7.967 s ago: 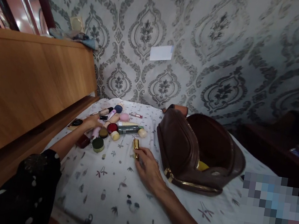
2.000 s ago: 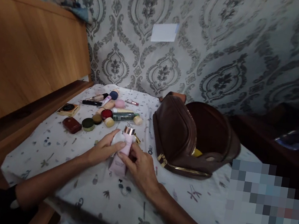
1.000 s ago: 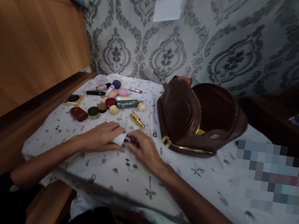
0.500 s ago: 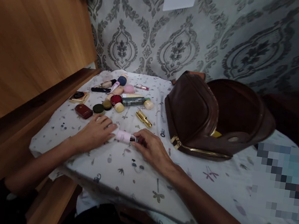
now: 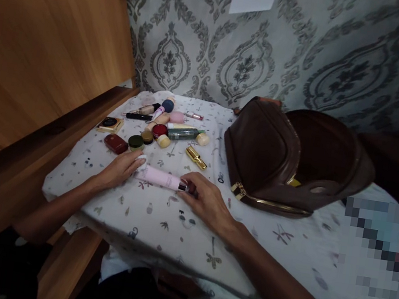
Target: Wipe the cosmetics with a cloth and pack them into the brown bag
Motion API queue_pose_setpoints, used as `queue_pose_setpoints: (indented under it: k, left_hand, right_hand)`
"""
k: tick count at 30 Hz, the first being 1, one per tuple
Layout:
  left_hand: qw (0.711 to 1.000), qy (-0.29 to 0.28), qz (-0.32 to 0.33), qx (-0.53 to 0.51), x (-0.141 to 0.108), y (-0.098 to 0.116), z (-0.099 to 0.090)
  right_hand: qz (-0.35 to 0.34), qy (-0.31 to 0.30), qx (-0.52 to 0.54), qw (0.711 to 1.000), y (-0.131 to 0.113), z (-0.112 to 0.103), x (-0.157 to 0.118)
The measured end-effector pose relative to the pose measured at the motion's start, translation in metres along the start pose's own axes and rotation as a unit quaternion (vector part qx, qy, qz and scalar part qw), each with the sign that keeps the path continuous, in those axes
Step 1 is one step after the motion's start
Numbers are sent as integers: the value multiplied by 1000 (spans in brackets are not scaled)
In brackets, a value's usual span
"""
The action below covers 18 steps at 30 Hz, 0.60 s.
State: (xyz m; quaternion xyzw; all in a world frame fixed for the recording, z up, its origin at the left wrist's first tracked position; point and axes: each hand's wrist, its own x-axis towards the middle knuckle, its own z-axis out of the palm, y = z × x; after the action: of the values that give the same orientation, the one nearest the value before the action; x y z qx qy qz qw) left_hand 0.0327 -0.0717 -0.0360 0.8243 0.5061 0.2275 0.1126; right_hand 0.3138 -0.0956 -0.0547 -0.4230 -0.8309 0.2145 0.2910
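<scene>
A pale pink squeeze tube point(image 5: 160, 177) lies crosswise over the printed cloth, its silver-and-dark cap end to the right. My right hand point(image 5: 207, 198) is closed with thumb and fingers around that cap end. At the tube's other end, my left hand point(image 5: 117, 170) is closed on a small white object point(image 5: 141, 161), whose kind I cannot make out. Just beyond the tube lies a gold lipstick point(image 5: 195, 158). Near my left fingers sit a dark-lidded jar point(image 5: 135, 142) and a dark red case point(image 5: 116, 143).
A brown leather bag point(image 5: 259, 153) stands unzipped at the right. Farther back lie a green bottle point(image 5: 183, 134), a red-lidded jar point(image 5: 159, 130), a brush point(image 5: 167, 106) and a compact point(image 5: 110, 124). A wooden cabinet point(image 5: 53, 23) borders the left; a patterned wall point(image 5: 246, 61) rises behind.
My left hand has drawn back left from the tube, baring more of its length and the white object. The right hand keeps its place at the cap. The view has shifted slightly.
</scene>
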Motion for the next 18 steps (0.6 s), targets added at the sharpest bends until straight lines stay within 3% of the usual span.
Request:
queue_pose_setpoints:
  k: [3,8,11,15,18]
  left_hand:
    - [998,38,12,47,2,-1,6]
    - [975,70,105,181,7,5,15]
    - [965,53,141,214,7,26,22]
    - [960,29,213,178,4,63,37]
    - [955,20,231,184,2,76,46]
  right_hand:
    - [-7,2,-1,1000,-1,-1,-1]
    - [-17,21,13,1000,1,1,-2]
    - [-18,19,16,1000,2,1,-2]
    - [-16,21,14,1000,1,0,-1]
    - [-16,27,1,1000,2,0,-2]
